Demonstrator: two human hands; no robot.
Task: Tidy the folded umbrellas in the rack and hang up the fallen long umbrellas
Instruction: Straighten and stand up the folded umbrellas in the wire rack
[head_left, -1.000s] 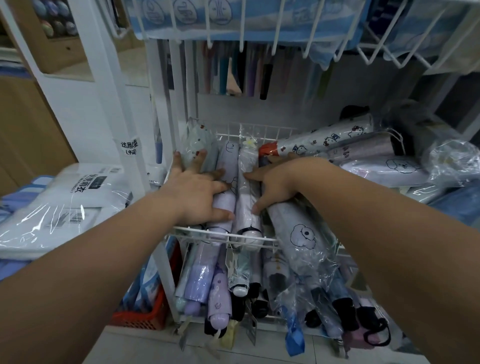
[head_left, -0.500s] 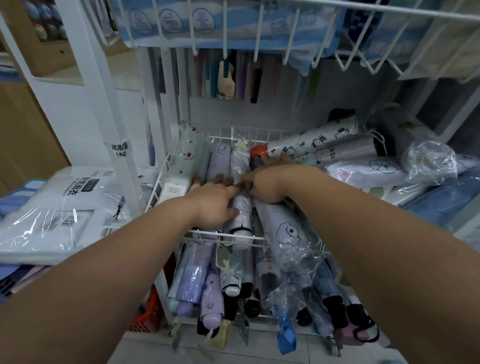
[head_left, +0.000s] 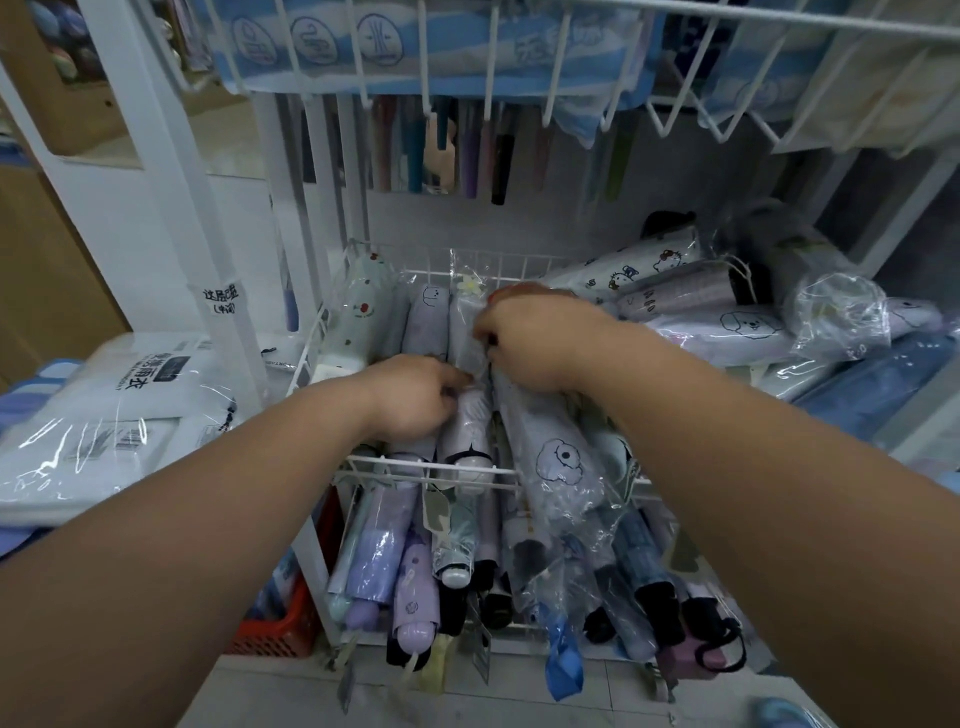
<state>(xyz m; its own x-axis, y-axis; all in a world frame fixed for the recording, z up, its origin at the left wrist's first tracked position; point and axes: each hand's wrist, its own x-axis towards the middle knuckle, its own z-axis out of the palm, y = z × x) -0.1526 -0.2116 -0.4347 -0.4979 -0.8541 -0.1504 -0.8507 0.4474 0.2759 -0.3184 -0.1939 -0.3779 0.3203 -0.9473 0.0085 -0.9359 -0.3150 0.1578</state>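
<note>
My left hand (head_left: 415, 400) and right hand (head_left: 535, 345), flat and spread a second ago, now curl and pinch same wrapped umbrella (head_left: 467, 395) between them, mid-basket (head_left: 415, 462). Squaring one row; heap right of right hand untidy; long umbrellas not reached.

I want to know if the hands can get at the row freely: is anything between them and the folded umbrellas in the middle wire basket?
Nothing visible is. The left hand and right hand already rest on the wrapped folded umbrellas in the wire basket, inside its front rail.
</note>
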